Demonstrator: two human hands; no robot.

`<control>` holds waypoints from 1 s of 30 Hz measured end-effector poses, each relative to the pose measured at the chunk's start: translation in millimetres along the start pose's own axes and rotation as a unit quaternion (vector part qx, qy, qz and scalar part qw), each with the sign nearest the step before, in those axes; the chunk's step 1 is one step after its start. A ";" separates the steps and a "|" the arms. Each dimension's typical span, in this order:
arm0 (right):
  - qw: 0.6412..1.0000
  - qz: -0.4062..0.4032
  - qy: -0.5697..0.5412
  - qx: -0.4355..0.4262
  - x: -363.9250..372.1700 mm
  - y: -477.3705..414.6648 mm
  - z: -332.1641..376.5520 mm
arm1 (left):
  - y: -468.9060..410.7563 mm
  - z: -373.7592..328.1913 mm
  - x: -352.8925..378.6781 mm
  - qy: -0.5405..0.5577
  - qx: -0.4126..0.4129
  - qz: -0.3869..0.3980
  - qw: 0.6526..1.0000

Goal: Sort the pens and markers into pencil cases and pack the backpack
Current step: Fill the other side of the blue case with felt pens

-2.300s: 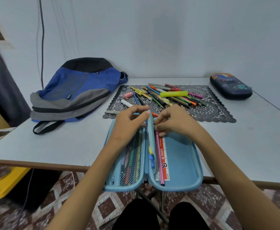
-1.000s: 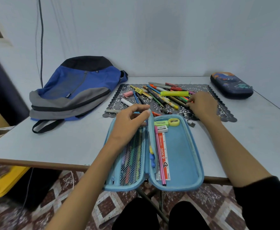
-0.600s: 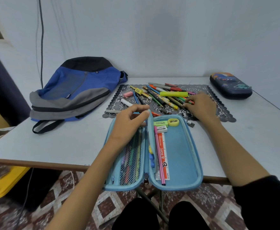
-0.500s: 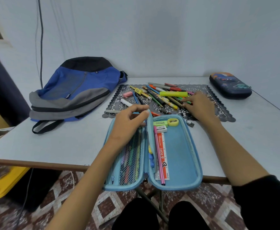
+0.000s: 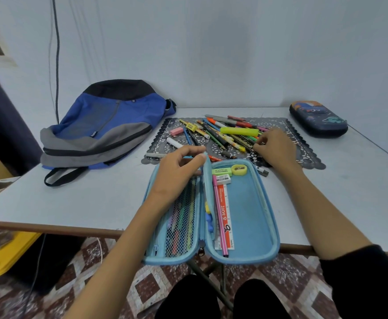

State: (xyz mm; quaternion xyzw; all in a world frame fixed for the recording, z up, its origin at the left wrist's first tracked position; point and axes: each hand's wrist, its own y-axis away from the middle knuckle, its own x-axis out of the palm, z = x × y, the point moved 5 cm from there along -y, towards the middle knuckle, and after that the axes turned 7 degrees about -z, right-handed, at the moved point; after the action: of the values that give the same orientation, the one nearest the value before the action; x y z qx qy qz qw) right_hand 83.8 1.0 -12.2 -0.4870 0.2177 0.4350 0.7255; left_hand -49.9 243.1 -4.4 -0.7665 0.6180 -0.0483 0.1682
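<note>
An open light-blue pencil case (image 5: pixel 246 215) lies at the near edge of the surface (image 5: pixel 96 199). The left hand (image 5: pixel 176 169) has its grip pinched on the centre flap (image 5: pixel 208 178). The right hand (image 5: pixel 278 146) is curled among pens (image 5: pixel 223 137) on a dark mat (image 5: pixel 303 153) just beyond. I cannot tell whether its grip holds one. A blue backpack (image 5: pixel 103 132) lies far left.

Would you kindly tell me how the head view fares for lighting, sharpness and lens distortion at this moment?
Head view: light soft and even, no glare on the table; blue pencil case and loose pens sharp; yellow bin at lower left blurred; wide lens stretches the forearms towards the bottom corners.
</note>
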 end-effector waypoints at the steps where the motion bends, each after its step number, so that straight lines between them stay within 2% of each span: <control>1: 0.999 -0.021 -0.022 0.016 -2.7 -0.6 -0.7 | -0.1 -0.1 0.0 -0.001 0.000 0.000 1.000; 4: 0.975 -0.109 -0.185 0.049 -20.8 -3.7 1.2 | 0.1 -0.5 0.2 0.006 -0.004 -0.002 1.000; 7: 0.904 -0.170 -0.391 0.036 -48.8 -5.9 13.3 | 0.0 -0.5 0.4 0.006 -0.005 -0.002 1.000; 10: 0.821 -0.230 -0.522 0.018 -83.0 0.4 27.9 | -0.5 0.5 -0.2 0.003 -0.007 -0.002 1.000; 12: 0.803 -0.205 -0.558 0.045 -93.8 5.6 35.3 | -0.8 1.0 -0.5 0.001 -0.006 -0.003 1.000; 13: 0.811 -0.160 -0.560 0.060 -94.8 8.6 40.6 | -0.9 1.2 -0.5 0.000 -0.006 -0.004 1.000; 17: 0.861 0.116 -0.491 0.068 -78.8 35.8 65.1 | -0.2 0.3 -0.4 0.000 -0.004 -0.004 1.000; 19: 0.869 0.216 -0.442 0.056 -66.5 58.4 72.2 | 0.4 -0.6 0.8 0.001 -0.001 -0.003 1.000; 22: 0.861 0.324 -0.389 0.046 -49.2 90.3 80.2 | 0.6 -2.9 1.1 0.005 0.005 -0.008 1.000; 25: 0.857 0.370 -0.355 0.058 -37.3 106.3 83.1 | -0.3 -3.0 0.6 0.007 0.009 -0.010 1.000; 30: 0.893 0.325 -0.311 0.030 -31.1 105.9 84.0 | 0.2 -2.4 2.0 0.006 0.013 -0.009 1.000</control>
State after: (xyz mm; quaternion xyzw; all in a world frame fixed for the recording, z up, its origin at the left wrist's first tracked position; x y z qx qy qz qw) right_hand -30.9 78.8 -7.8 -0.2072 0.1400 0.7690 0.5883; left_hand -50.2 240.6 -2.4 -0.7695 0.6113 -0.0621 0.1743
